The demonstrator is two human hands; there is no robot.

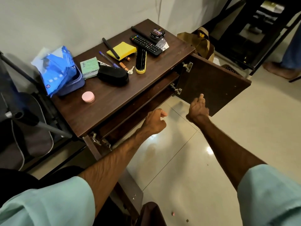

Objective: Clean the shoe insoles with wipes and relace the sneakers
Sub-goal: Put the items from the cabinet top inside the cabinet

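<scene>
A blue pack of wipes [55,69] leans on a dark blue pouch at the left of the brown cabinet top [114,98]. A shoe brush [141,60] and a black polish tin [157,33] lie further back. No sneakers or insoles are in view. Both cabinet doors stand open. My right hand [197,106] holds the lower edge of the right door [215,88], one digit lying on its inner face. My left hand [154,121] hovers in front of the cabinet opening, fingers loosely curled, holding nothing.
On the top also lie a remote [145,43], yellow sticky notes [122,50], pens, keys, a black case [114,75] and a pink tin [88,97]. A brown paper bag [200,41] stands behind the right door. A chair and bag are at the left. A person's foot [281,70] is at the right.
</scene>
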